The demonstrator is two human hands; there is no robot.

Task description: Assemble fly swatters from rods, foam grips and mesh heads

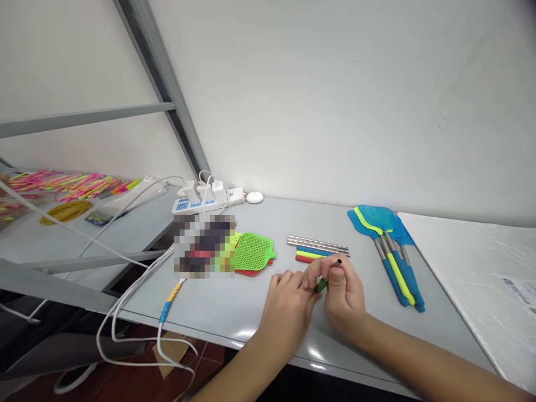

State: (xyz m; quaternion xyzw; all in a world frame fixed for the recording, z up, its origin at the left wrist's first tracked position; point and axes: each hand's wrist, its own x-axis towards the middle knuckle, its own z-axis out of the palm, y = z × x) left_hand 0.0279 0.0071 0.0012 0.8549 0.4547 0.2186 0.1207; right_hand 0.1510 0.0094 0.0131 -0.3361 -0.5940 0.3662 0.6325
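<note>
My left hand is closed around a green fly swatter handle, of which only a short piece shows between the fingers. Pressed close to it, my right hand is closed too, thumb and fingers pinching a part with a dark round end; most of this part is hidden. Just behind the hands lie several metal rods and blue, yellow and red handles. Left of them is a stack of loose swatter heads with a green head on top. Whole fly swatters, blue and yellow, are piled to the right.
A power strip with white plugs and a white round device stand by the wall. White cables hang over the table's left edge. Wrapped white sheet covers the right side. A grey metal frame rises at left.
</note>
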